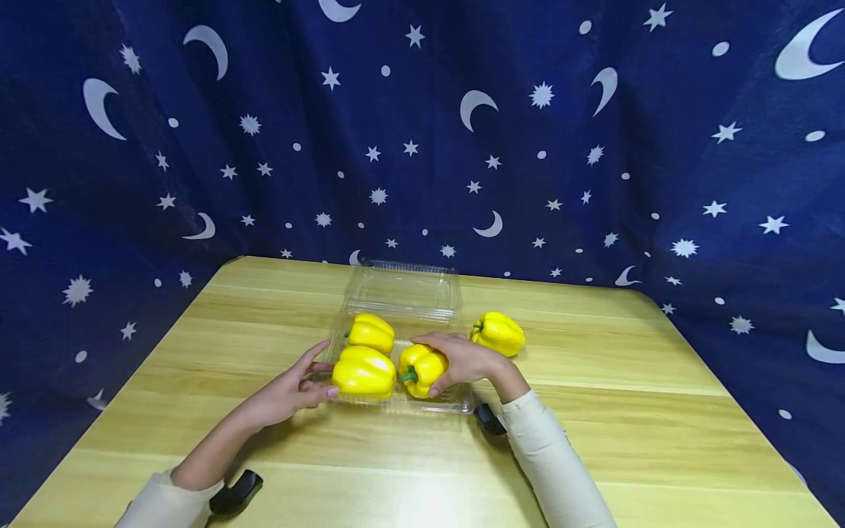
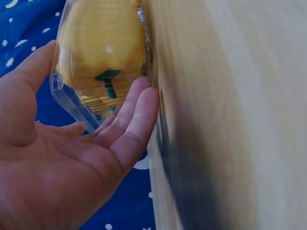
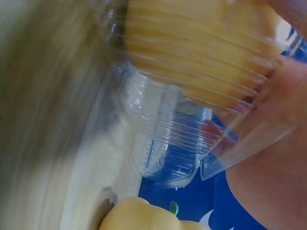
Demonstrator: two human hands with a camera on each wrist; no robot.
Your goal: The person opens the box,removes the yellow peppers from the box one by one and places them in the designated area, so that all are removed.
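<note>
A clear plastic clamshell box lies with its lid folded back. Two yellow bell peppers sit in its left part, a near one and a far one. My right hand grips a third yellow bell pepper in the right part, its green stem toward the left. My left hand rests at the box's left side, fingers extended along the wall and thumb near the front corner. In the left wrist view, a pepper shows through the ribbed plastic beside the fingers.
Another yellow bell pepper lies on the wooden table right of the box, behind my right hand. A dark blue curtain with moons and stars hangs along the table's back and sides.
</note>
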